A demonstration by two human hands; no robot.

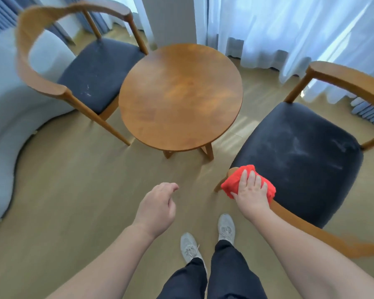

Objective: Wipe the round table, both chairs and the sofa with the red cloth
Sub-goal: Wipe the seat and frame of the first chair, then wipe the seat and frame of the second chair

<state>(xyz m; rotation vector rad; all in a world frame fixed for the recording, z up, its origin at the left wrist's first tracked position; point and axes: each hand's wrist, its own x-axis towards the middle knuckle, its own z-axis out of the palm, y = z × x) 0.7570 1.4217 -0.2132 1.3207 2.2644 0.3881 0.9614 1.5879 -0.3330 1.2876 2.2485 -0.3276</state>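
My right hand (pixel 252 192) presses the bunched red cloth (pixel 231 182) onto the end of the curved wooden armrest of the right chair (pixel 298 160), fingers fairly straight over the cloth. My left hand (pixel 158 207) hangs in the air over the floor with loosely curled fingers, holding nothing. The round wooden table (pixel 179 98) stands in the middle beyond my hands. The left chair (pixel 97 72), wooden with a dark seat, is behind and left of it. The pale blue sofa (pixel 7 117) curves along the left edge.
White sheer curtains (pixel 289 29) hang at the back and right, touching the wooden floor (pixel 73 180). A white column (pixel 168 20) stands behind the table. My legs and grey shoes (pixel 226 226) are at the bottom between the chairs.
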